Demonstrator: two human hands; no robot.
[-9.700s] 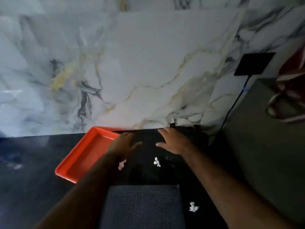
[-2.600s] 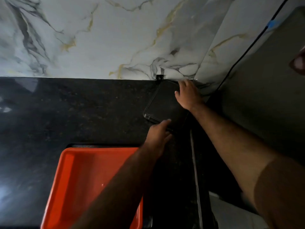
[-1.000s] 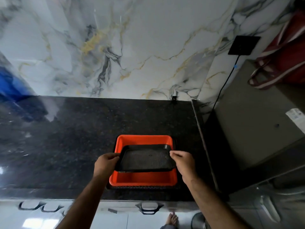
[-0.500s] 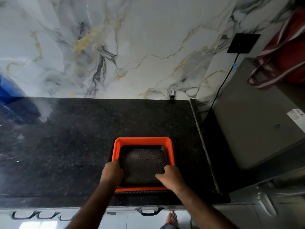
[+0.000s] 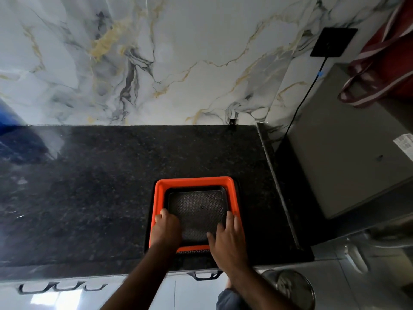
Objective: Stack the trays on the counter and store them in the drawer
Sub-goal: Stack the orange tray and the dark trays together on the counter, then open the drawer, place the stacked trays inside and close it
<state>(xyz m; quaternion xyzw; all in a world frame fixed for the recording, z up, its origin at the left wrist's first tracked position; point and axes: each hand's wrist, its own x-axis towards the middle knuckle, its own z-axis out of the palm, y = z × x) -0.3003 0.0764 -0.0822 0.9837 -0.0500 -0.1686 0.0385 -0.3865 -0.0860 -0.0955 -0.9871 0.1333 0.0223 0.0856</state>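
Note:
Near the front edge of the black granite counter point(image 5: 100, 186) stands a stack of trays. An orange tray point(image 5: 194, 182) holds a smaller black textured tray point(image 5: 199, 209) nested flat inside it. A dark tray point(image 5: 194, 251) shows as a thin strip under the orange one. My left hand point(image 5: 166, 229) is curled over the orange tray's near left rim. My right hand point(image 5: 228, 238) lies with fingers spread over the near right corner, thumb on the black tray. A closed drawer with a black handle point(image 5: 205, 275) sits just below the stack.
More drawer handles point(image 5: 60, 287) run along the front at lower left. A grey appliance point(image 5: 346, 153) stands right of the counter, with a red bag point(image 5: 384, 54) on it and a cord to a black wall socket point(image 5: 333, 42). A steel bin point(image 5: 288, 287) is on the floor.
The black textured tray, held tilted above the orange tray a second ago, now lies flat inside it. Both hands have slid outward to the stack's near corners.

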